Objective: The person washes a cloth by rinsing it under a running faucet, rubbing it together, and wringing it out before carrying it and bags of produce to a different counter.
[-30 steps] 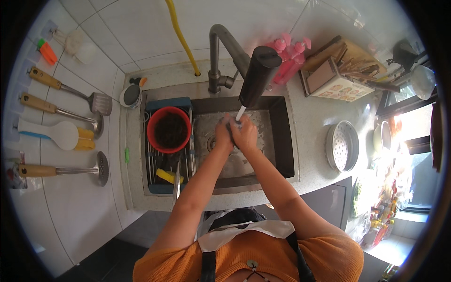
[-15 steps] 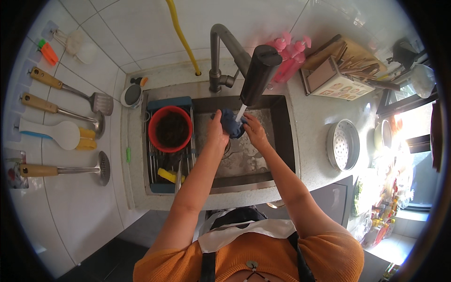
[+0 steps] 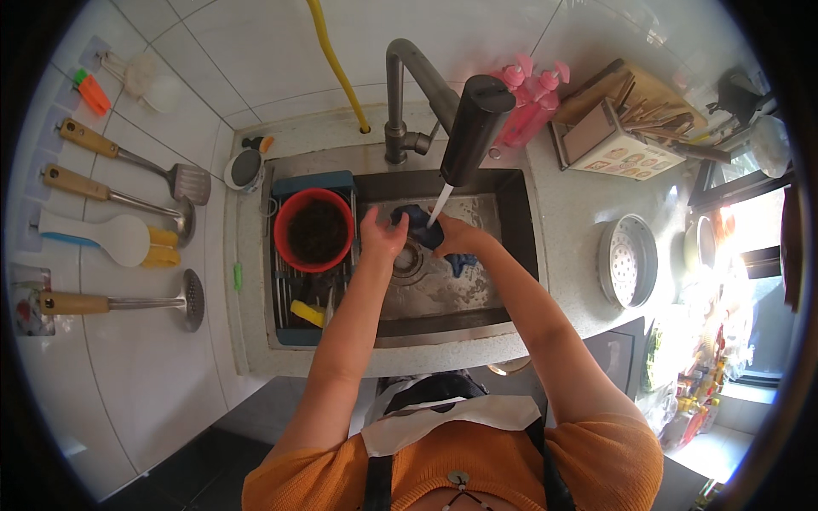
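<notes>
My left hand (image 3: 381, 236) and my right hand (image 3: 453, 238) are both closed on a dark blue cloth (image 3: 419, 223), held between them over the steel sink (image 3: 511, 247). A thin stream of water (image 3: 439, 204) falls from the black faucet head (image 3: 474, 128) onto the cloth. A corner of the cloth hangs down below my right hand. The round drain (image 3: 409, 260) lies just under my hands.
A red bowl (image 3: 313, 230) sits on a dish rack (image 3: 285, 294) in the sink's left part, with a yellow item (image 3: 305, 312) below it. Utensils (image 3: 128, 157) hang on the tiled wall at left. Pink bottles (image 3: 528, 98), a wooden holder (image 3: 622, 128) and a round steamer tray (image 3: 629, 260) stand at right.
My hands lifted the blue cloth up from the sink floor to the running water. They have spread a little apart with the cloth between them.
</notes>
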`<control>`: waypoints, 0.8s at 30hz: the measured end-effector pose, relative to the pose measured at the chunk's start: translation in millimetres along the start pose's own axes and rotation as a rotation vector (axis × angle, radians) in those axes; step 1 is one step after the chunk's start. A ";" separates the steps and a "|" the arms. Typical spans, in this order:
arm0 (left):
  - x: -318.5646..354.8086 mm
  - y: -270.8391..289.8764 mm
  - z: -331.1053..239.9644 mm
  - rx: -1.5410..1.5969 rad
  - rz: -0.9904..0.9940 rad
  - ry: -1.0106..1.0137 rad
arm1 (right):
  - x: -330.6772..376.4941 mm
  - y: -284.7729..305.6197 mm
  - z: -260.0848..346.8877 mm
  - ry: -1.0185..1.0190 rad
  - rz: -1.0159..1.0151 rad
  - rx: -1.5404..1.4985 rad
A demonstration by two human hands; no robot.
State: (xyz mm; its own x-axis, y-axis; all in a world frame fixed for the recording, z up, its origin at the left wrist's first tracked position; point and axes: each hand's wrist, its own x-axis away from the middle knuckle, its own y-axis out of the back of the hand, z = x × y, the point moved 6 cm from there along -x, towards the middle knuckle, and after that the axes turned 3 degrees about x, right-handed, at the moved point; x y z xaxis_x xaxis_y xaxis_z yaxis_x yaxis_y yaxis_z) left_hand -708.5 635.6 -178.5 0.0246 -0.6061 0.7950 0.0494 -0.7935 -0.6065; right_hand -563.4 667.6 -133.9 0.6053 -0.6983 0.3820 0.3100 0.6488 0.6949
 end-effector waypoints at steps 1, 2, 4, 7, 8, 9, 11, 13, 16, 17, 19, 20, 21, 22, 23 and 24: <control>-1.2 1.9 -0.3 0.042 -0.014 -0.019 | -3.7 -1.6 -8.8 -0.110 0.048 0.139; 1.3 2.0 -2.5 0.087 -0.028 -0.044 | -3.9 3.0 -3.9 -0.138 0.057 0.228; 0.1 7.2 -3.1 -0.095 -0.005 -0.098 | 0.0 14.2 4.6 -0.196 0.074 0.405; -7.2 15.4 1.7 -0.456 0.100 -0.077 | 9.9 28.9 30.8 -0.034 -0.087 0.543; -8.9 16.1 7.7 -0.590 0.149 -0.048 | 14.4 35.7 39.6 0.006 -0.147 0.592; -11.3 20.8 11.9 -0.653 0.112 -0.065 | 18.7 42.2 48.8 0.046 -0.208 0.641; -11.3 22.4 20.0 -0.705 0.194 -0.064 | 22.0 47.4 55.6 0.073 -0.270 0.586; -16.3 23.9 25.9 -0.685 0.249 -0.033 | 21.7 49.1 54.9 0.046 -0.272 0.381; -15.6 25.8 28.5 -0.579 0.240 0.073 | 14.6 49.3 44.6 0.077 -0.367 0.093; 3.4 17.1 31.8 -0.565 0.208 0.134 | 12.6 50.9 39.5 0.107 -0.379 -0.067; 16.3 4.4 33.8 -0.494 0.325 0.168 | 5.7 55.9 38.7 0.182 -0.396 -0.386; 17.7 -5.0 34.1 -0.437 0.474 0.144 | -1.8 52.6 30.9 0.154 -0.423 -0.458; 23.6 -16.2 36.7 -0.379 0.623 0.127 | -9.0 47.9 18.9 0.119 -0.452 -0.529; 26.4 -16.0 40.6 -0.357 0.592 0.181 | -13.5 43.6 5.7 0.084 -0.482 -0.600; 36.7 -19.6 41.5 -0.336 0.559 0.230 | -11.7 48.2 5.0 0.077 -0.583 -0.561; 42.5 -20.4 43.0 -0.314 0.526 0.278 | -8.5 52.2 4.3 0.069 -0.683 -0.520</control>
State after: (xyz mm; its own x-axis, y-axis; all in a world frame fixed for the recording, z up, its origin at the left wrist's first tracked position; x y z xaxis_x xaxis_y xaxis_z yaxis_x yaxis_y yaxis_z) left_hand -665.5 628.3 -131.9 -0.2940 -0.8743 0.3861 -0.1926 -0.3415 -0.9199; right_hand -555.6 706.2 -98.3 0.2015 -0.9771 -0.0683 0.9090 0.1606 0.3846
